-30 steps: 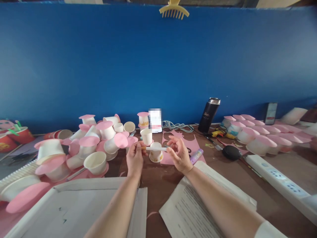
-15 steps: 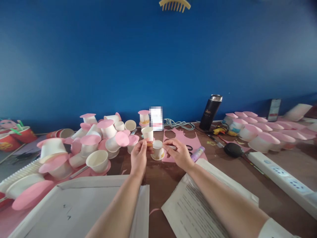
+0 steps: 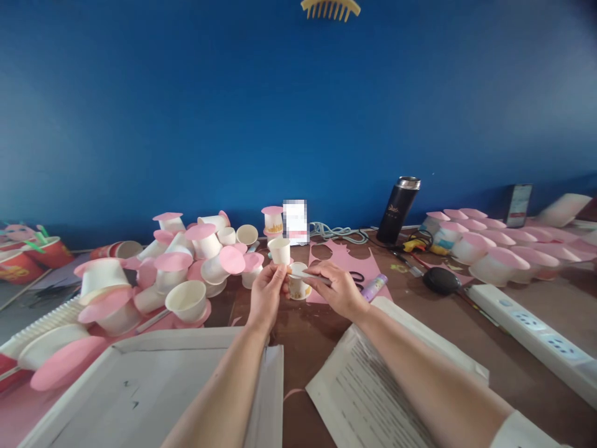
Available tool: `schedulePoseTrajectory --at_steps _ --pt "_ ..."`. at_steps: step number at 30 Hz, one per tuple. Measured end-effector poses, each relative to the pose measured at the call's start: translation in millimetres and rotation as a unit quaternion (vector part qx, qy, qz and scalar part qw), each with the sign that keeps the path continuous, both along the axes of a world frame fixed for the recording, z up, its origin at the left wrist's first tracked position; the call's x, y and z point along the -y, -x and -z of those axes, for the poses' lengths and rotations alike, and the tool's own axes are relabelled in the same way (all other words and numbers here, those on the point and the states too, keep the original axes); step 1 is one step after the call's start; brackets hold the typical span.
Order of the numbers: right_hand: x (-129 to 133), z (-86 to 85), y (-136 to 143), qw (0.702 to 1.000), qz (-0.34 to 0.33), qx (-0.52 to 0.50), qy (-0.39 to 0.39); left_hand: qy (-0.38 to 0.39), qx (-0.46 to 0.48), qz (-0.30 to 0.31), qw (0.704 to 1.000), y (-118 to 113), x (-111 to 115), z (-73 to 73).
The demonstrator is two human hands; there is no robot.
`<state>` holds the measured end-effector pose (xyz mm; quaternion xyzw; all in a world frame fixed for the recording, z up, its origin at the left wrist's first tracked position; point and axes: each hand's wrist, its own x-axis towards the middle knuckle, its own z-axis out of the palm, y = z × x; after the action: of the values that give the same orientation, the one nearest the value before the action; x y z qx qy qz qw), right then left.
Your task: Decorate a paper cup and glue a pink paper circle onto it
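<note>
Near the table's middle, my left hand (image 3: 269,292) pinches a small orange-brown piece (image 3: 290,270), mostly hidden by the fingers. My right hand (image 3: 339,289) is closed round a slim grey-white tool (image 3: 321,280), its pale flat end pointing left at that piece. What kind of tool it is, I cannot tell. Just below and behind the fingertips stands a white paper cup (image 3: 298,289) with a yellowish print. Another plain white cup (image 3: 280,251) is upright behind my left hand.
Several white cups with pink paper discs (image 3: 171,261) crowd the left; more rows (image 3: 497,258) stand at right. Pink cut paper (image 3: 338,255), scissors (image 3: 357,280), a purple glue stick (image 3: 374,287), a black flask (image 3: 398,211), a mouse (image 3: 441,281) and a power strip (image 3: 532,323) lie beyond.
My right hand has shifted its hold, and the grey-white tool now shows more along its length, slanting towards my left fingertips. My left hand stays nearly in place.
</note>
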<state>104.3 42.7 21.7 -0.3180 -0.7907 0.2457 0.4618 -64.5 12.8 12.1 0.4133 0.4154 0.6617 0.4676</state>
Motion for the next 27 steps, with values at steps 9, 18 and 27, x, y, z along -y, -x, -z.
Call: schedulePoseTrajectory --at_steps 9,18,27 --pt "5.5 -14.0 0.6 0.998 -0.028 0.043 -0.023 -0.051 -0.188 -0.114 0.974 -5.3 10.6 -10.1" --pt "18.9 -1.4 10.2 0.957 -0.09 0.274 0.022 -0.195 -0.452 -0.411 0.767 15.6 9.5 -15.1" --pt "15.9 -30.1 -10.5 0.922 -0.005 0.387 0.014 -0.253 -0.653 -0.142 0.7 1.1 11.7 -12.4"
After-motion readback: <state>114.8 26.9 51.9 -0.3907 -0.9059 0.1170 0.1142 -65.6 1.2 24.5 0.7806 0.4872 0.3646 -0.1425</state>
